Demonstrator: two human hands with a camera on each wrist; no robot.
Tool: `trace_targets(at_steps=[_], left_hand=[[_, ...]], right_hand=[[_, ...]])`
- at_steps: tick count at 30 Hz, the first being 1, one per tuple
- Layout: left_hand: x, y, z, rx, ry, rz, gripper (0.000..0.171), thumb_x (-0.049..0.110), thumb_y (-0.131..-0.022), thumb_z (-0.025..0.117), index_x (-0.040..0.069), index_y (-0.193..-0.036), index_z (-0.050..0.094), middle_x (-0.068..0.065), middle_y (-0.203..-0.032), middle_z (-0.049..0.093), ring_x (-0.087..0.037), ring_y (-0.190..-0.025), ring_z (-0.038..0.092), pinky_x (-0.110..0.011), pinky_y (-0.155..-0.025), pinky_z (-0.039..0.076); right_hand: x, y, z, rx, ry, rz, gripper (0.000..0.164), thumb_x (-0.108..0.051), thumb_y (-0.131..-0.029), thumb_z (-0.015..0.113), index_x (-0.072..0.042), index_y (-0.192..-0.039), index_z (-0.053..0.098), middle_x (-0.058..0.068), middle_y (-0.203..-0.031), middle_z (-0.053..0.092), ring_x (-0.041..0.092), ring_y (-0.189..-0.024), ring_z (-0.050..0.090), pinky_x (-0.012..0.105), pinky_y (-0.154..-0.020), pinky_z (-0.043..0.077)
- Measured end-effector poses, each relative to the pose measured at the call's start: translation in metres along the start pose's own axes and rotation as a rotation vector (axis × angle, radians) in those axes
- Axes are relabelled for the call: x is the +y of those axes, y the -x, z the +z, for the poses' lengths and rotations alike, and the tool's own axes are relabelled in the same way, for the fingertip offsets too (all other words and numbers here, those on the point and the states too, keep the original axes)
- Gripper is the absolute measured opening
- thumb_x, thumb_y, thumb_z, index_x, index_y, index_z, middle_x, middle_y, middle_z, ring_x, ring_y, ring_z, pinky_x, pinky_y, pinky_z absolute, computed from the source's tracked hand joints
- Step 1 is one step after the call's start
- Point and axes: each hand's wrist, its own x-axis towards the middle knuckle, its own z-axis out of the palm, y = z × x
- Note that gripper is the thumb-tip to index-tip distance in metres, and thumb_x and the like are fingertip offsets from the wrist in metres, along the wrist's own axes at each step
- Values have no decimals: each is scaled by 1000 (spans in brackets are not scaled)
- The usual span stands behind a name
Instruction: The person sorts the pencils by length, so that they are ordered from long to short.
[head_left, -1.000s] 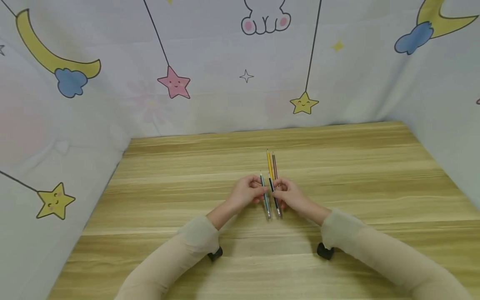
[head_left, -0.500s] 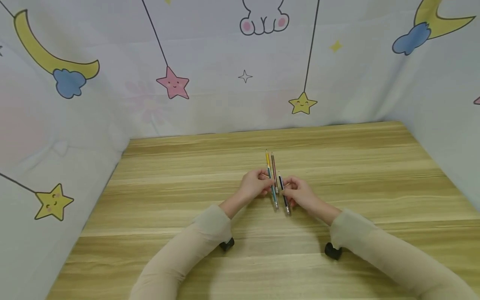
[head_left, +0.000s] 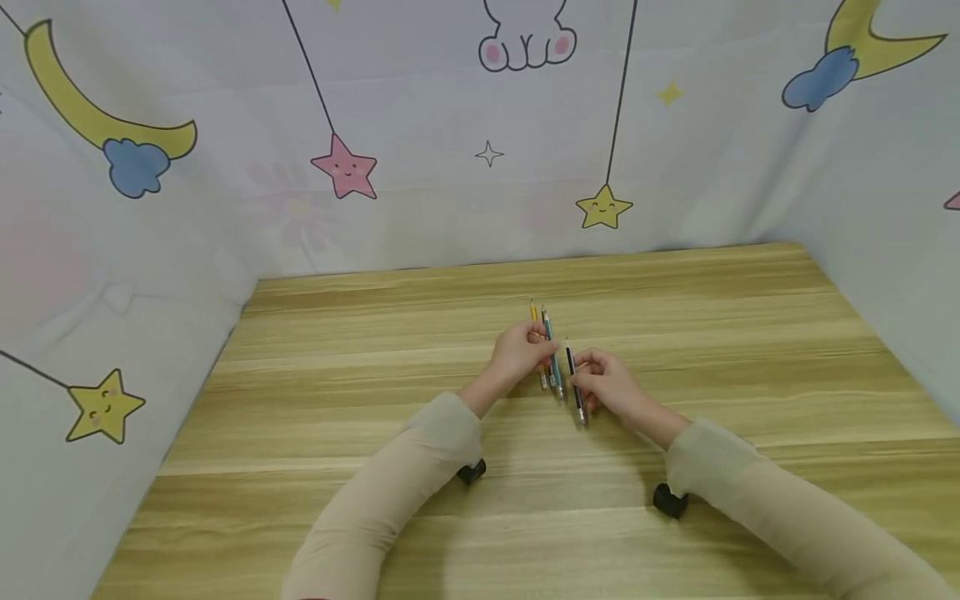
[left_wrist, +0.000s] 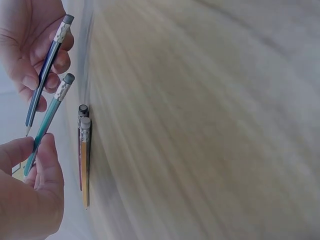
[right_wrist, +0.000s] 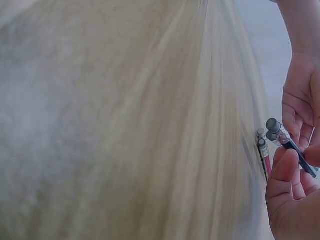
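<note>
The left hand (head_left: 519, 346) is pinching the teal pencil (left_wrist: 50, 117) and the right hand (head_left: 606, 385) is pinching the dark blue pencil (left_wrist: 45, 70), the 2 hands holding just apart and both pencils hanging clear of the worktop (head_left: 540, 525). They're looking light and stiff to me, with painted shafts probably slick enough to be rolling in a loose pinch, and I'm guessing only the sharpened tips are fragile; mid-shaft, where the fingers are sitting, is seeming the best hold. Below the left hand, a yellow pencil (left_wrist: 84, 165) and a dark red pencil (right_wrist: 267, 163) are lying close together, about midway between the worktop's left and right edges. All 4 tips are pointing towards the back edge, beyond which a printed cloth (head_left: 420, 100) is hanging.
</note>
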Motion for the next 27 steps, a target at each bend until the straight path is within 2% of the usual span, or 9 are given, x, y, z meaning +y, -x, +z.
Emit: trace_targets(at_steps=[6, 9, 20, 27], left_hand=[[3, -6, 4, 19, -108, 39, 20, 15, -81, 62, 7, -98, 54, -4, -77, 62, -17, -65, 61, -20, -53, 49], [5, -9, 6, 24, -124, 46, 22, 14, -81, 62, 5, -99, 55, -6, -80, 62, -16, -65, 62, -19, -52, 49], [9, -18, 9, 40, -189, -1, 21, 16, -80, 63, 5, -97, 56, -6, -85, 61, -10, -61, 59, -16, -52, 48], [9, -23, 9, 72, -308, 3, 18, 16, -79, 63, 5, -92, 57, -4, -73, 64, -6, -51, 52, -14, -43, 38]], right_hand=[[1, 0, -2, 2, -8, 2, 29, 0, -80, 49, 8, -106, 42, -3, -66, 50, 6, -52, 46, 20, -45, 43], [1, 1, -3, -4, -4, -5, 29, 0, -80, 49, 8, -106, 42, -3, -66, 49, 6, -53, 46, 20, -45, 43], [0, 1, -5, -3, -6, -6, 29, 0, -82, 49, 10, -108, 41, -3, -66, 50, 6, -52, 47, 20, -45, 44], [2, 1, -7, -9, -1, -1, 29, -2, -82, 48, 9, -109, 41, -4, -67, 51, 6, -52, 47, 21, -45, 44]])
